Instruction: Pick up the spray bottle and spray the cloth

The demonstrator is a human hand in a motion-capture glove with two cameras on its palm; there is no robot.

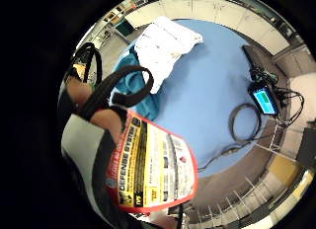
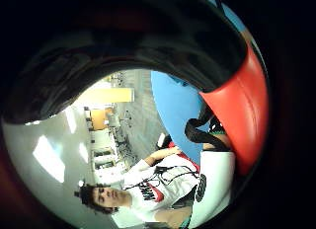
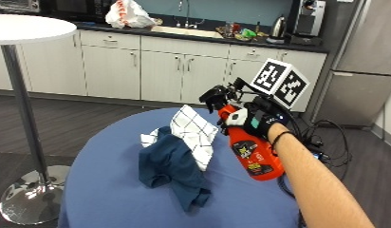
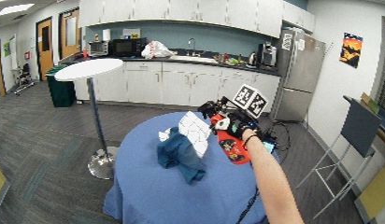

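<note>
Spray bottle (image 3: 252,154), label apparently reading "DEFENSE SYSTEM", gripped by right hand (image 3: 262,118) fingers, nozzle toward cloth (image 3: 194,135).

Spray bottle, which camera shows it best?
The outside view: the whole spray bottle shows, gripped by the right hand above the table. The wide view shows it smaller; the palm views show only its label and neck.

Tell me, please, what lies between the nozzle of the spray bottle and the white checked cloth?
Nothing: in the outside view the spray bottle, held by the right hand, points its nozzle at the white checked cloth across open air above the blue table.
</note>
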